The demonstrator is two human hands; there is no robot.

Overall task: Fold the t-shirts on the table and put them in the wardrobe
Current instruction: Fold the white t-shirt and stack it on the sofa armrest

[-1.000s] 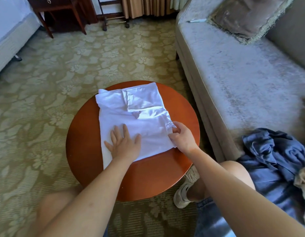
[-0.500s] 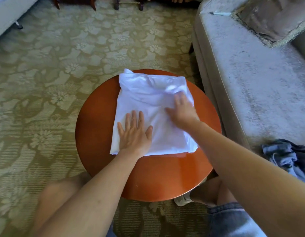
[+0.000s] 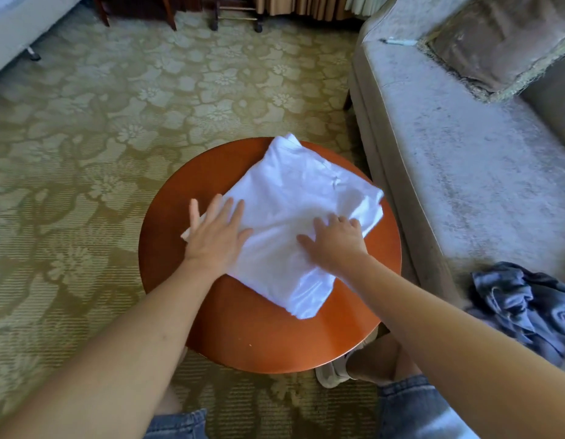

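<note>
Round table on patterned carpet: the folded white t-shirt lay on it cornerwise, near-square with no clear long axis, one corner pointing away from you. Your left hand pressed flat and spread, while your right hand lay bent-fingered, a pinch unclear. Smoothing outward from the centre would have kept the fold crisp.

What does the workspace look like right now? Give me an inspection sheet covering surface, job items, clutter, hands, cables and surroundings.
Surface: round wooden table, glossy, holding one garment.
Job's things: white t-shirt, partly folded, lying skewed on the table; wardrobe not in view.
Clutter: crumpled blue garment on the grey sofa.
Hands: left hand flat on the shirt's left edge; right hand rests on its middle, fingers slightly bent.
Cables: nothing seen.
Surroundings: cushion at the sofa's far end, floral carpet under the table.
</note>
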